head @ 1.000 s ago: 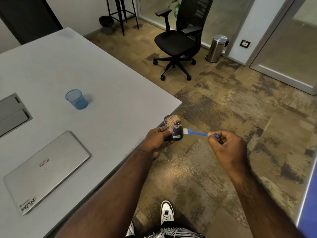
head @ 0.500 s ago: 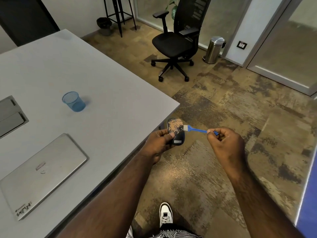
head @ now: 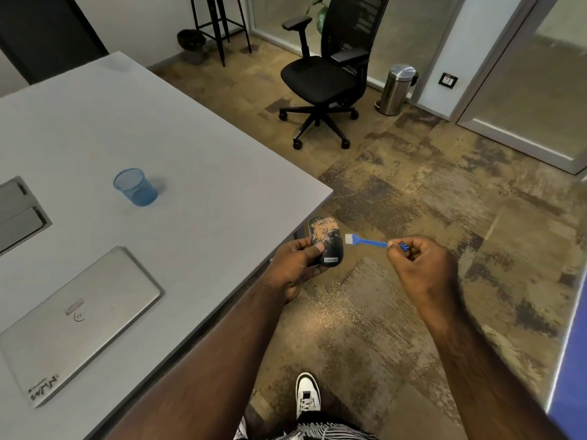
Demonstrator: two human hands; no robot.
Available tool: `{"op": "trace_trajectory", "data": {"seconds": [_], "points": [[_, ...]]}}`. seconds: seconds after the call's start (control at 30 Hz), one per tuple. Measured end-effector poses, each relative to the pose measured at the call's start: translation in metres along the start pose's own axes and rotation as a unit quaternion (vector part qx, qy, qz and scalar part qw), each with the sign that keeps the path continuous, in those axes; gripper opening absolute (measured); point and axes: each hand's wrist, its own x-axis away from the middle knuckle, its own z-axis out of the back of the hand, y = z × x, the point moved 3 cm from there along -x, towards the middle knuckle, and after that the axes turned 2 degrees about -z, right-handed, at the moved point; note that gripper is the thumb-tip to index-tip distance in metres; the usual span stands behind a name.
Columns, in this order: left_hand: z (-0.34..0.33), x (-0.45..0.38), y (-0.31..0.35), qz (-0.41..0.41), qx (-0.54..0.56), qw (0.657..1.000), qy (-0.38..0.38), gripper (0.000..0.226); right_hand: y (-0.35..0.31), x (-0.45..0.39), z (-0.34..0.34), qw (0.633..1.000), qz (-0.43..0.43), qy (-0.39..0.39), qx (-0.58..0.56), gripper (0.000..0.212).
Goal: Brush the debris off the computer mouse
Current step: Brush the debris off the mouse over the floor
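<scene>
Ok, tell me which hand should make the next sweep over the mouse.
Right hand: it pinches the blue brush, bristles beside the debris-coated mouse. The left hand grips the mouse.

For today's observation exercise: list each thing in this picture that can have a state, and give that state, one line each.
Computer mouse: held, coated with tan debris.
Brush: held, bristles beside the mouse.
Left hand: grips the mouse.
Right hand: pinches the brush handle.
Laptop: closed, flat.
Blue mesh cup: upright.
Bin: lid shut.
</scene>
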Motion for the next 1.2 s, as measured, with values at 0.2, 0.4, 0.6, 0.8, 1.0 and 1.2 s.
{"op": "trace_trajectory", "data": {"seconds": [0.2, 0.4, 0.6, 0.8, 1.0, 1.2], "points": [[-0.005, 0.001, 0.002, 0.005, 0.031, 0.999, -0.006, 0.012, -0.006, 0.013, -0.009, 0.995, 0.050, -0.085, 0.002, 0.004], [-0.006, 0.001, 0.000, 0.009, 0.014, 1.000, -0.007, 0.014, -0.002, 0.001, 0.000, 1.000, 0.012, -0.005, -0.008, 0.008], [-0.007, 0.002, 0.000, 0.017, 0.016, 1.000, -0.017, 0.015, 0.004, -0.008, 0.005, 0.999, -0.019, 0.028, 0.012, 0.012], [-0.009, 0.002, -0.001, 0.019, 0.015, 0.999, -0.027, 0.015, 0.001, -0.011, 0.001, 0.999, -0.018, 0.011, 0.036, 0.011], [-0.006, 0.000, 0.000, 0.005, 0.011, 0.999, -0.035, 0.018, 0.000, -0.010, 0.002, 1.000, -0.013, -0.013, -0.015, 0.008], [-0.006, 0.001, -0.003, 0.017, 0.057, 0.996, -0.071, 0.026, 0.010, -0.013, -0.004, 0.958, -0.159, -0.021, -0.237, 0.016]]}}
